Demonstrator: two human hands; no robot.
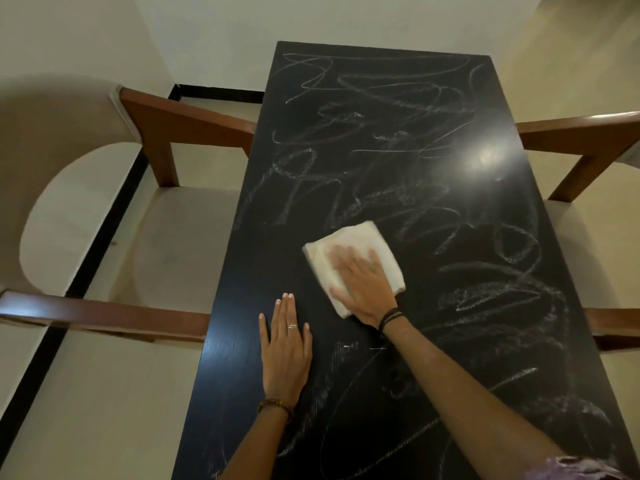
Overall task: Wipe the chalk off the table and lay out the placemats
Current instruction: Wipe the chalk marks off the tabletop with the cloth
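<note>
A long black table (249,299) runs away from me, covered with white chalk scribbles (374,140) over most of its top. A patch near its left middle looks free of chalk. My right hand (363,289) presses flat on a folded white cloth (349,247) lying on the tabletop at the middle. My left hand (285,348) rests flat on the table just left of the cloth, fingers together, holding nothing. No placemats are in view.
A beige upholstered chair with brown wooden arms (104,237) stands against the table's left side. Another such chair (588,209) stands on the right. A bright light glare (485,157) reflects on the tabletop. White wall lies beyond the far end.
</note>
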